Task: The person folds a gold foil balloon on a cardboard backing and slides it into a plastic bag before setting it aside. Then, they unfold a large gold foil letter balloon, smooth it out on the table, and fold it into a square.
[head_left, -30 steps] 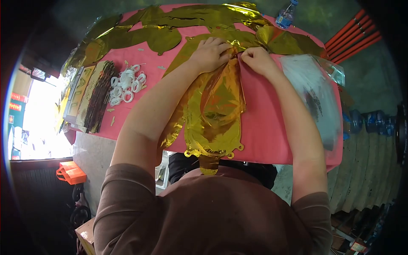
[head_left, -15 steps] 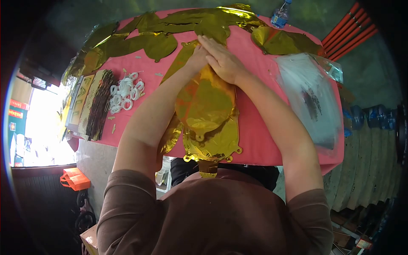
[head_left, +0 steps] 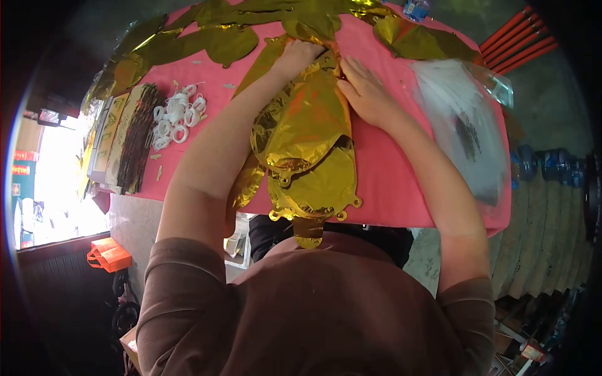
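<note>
Gold foil balloons point(head_left: 313, 128), flat and partly folded, lie in a stack in front of me, with small round tabs along the near edge. At the far end of the stack, my left hand point(head_left: 302, 55) is closed, its fingers curled over the foil and partly hidden. Beside the stack's right edge rests my right hand point(head_left: 365, 91), fingers stretched out and the fingertips against the foil. A narrow gold tail point(head_left: 308, 233) hangs over the table's near edge towards my shirt.
More flat gold foil point(head_left: 232, 47) covers the far side of the pink-covered table point(head_left: 395, 182). White rings point(head_left: 180, 113) and stacked printed packets point(head_left: 133, 138) lie on the left. Clear plastic bags point(head_left: 461, 131) lie on the right, near a bottle point(head_left: 417, 9) at the back.
My hands, one laid over the other before, have come apart. The right hand moved right and nearer; the left has curled at the far end. The upper foil has lifted and creased.
</note>
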Motion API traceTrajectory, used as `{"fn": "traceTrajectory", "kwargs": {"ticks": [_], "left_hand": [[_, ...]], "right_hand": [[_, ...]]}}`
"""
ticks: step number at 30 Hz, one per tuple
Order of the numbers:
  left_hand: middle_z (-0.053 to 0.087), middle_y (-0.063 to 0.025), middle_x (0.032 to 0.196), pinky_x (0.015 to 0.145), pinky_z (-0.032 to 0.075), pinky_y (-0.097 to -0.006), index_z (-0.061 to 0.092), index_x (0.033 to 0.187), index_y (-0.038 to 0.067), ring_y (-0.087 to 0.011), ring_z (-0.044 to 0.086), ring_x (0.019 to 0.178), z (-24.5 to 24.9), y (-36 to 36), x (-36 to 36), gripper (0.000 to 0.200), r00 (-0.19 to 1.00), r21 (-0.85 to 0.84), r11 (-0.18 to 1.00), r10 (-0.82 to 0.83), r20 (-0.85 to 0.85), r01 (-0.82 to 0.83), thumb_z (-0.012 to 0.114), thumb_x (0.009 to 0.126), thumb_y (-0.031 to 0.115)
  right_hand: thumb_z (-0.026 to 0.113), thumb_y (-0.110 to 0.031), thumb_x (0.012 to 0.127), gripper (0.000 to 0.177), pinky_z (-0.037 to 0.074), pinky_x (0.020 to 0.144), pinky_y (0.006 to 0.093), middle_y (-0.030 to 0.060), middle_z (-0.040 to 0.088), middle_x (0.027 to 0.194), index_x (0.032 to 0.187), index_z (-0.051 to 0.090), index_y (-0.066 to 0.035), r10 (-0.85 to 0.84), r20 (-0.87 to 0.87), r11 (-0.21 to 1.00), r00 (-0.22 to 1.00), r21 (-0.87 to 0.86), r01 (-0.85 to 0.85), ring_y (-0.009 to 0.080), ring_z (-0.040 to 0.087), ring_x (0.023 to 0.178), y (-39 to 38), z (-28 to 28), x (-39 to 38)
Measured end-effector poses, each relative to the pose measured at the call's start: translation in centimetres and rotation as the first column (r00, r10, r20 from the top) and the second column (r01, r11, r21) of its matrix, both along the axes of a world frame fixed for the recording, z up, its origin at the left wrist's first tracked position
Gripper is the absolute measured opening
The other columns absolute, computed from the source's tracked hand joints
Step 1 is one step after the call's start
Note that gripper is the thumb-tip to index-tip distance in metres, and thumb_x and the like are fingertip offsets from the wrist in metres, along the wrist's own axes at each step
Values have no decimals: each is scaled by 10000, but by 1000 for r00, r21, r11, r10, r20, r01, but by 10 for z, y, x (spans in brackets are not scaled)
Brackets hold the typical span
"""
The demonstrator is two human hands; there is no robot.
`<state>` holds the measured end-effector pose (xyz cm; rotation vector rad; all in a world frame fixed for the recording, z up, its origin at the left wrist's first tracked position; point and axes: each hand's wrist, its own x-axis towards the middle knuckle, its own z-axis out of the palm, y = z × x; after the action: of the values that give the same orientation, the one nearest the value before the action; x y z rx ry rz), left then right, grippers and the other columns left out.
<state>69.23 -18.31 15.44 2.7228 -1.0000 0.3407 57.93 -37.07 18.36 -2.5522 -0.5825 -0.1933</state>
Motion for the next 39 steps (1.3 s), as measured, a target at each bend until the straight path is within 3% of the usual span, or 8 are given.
{"fn": "traceTrajectory", "kwargs": {"ticks": [11, 14, 19, 27, 32, 35, 38, 39], "left_hand": [[614, -135, 962, 857, 388, -446, 608, 1022, 129, -318, 548, 976, 1, 4, 0, 229, 996, -40, 999, -23, 88, 27, 457, 864, 194], [616, -136, 989, 881, 378, -440, 608, 1046, 137, -318, 547, 987, 11, 1, -6, 246, 1000, -24, 1000, 13, 1, -12, 446, 873, 201], [617, -127, 999, 903, 370, -441, 606, 1073, 154, -317, 539, 999, -7, -3, 10, 265, 999, -10, 999, 34, -13, -34, 453, 875, 239], [622, -114, 997, 906, 370, -441, 603, 1093, 166, -313, 533, 1012, -27, -4, 27, 274, 996, -61, 998, 4, 85, 1, 450, 878, 241], [624, -116, 991, 905, 373, -439, 609, 1066, 147, -317, 532, 1011, -23, -6, 22, 263, 998, -78, 997, -7, 64, 12, 454, 879, 249], [625, -125, 978, 906, 372, -439, 612, 1054, 138, -323, 531, 1008, -24, -6, 23, 262, 999, -74, 997, 5, 42, -2, 459, 876, 255], [624, -135, 967, 897, 375, -439, 614, 1046, 136, -328, 534, 1003, -25, -5, 24, 262, 997, -57, 998, 4, 74, 0, 466, 872, 263], [624, -135, 967, 897, 375, -439, 614, 1046, 136, -328, 534, 1003, -16, -4, 17, 262, 997, -55, 999, -1, 77, 5, 466, 872, 263]], "right_hand": [[339, -424, 949, 640, 120, 1106, 453, 185, 180, 1478, 1413, 192, -8, -26, 25, 984, 999, -176, 30, 295, 127, 1385, 19, -1, -16], [393, -380, 940, 571, 207, 1085, 425, 190, 288, 1434, 1372, 313, -16, -18, 123, 991, 992, -130, 34, 293, 254, 1345, 19, 11, -26], [577, -106, 802, 219, 443, 810, 366, 125, 600, 955, 996, 610, -12, 284, -258, 958, 923, 119, -262, 275, 582, 896, -2, 75, -61], [602, -29, 743, 84, 438, 649, 321, 82, 558, 758, 824, 590, -8, 436, -161, 900, 886, 51, -434, 251, 567, 733, -13, 67, -98], [645, -38, 745, 60, 438, 547, 269, 62, 635, 729, 801, 661, -22, 631, -640, 772, 439, 458, -442, 150, 587, 625, -51, 110, -123], [633, -58, 773, 135, 409, 511, 229, 54, 625, 691, 888, 681, -8, 803, -588, 547, 96, 664, -510, 110, 545, 560, -71, 125, -118], [608, -55, 809, 179, 401, 484, 207, 40, 629, 675, 964, 676, 3, 728, -598, 683, 336, 583, -441, 92, 561, 563, -79, 134, -113], [580, -53, 833, 174, 433, 500, 211, 72, 673, 786, 970, 668, 9, 517, -683, 847, 516, 496, -192, 84, 597, 614, -71, 130, -117]]}}
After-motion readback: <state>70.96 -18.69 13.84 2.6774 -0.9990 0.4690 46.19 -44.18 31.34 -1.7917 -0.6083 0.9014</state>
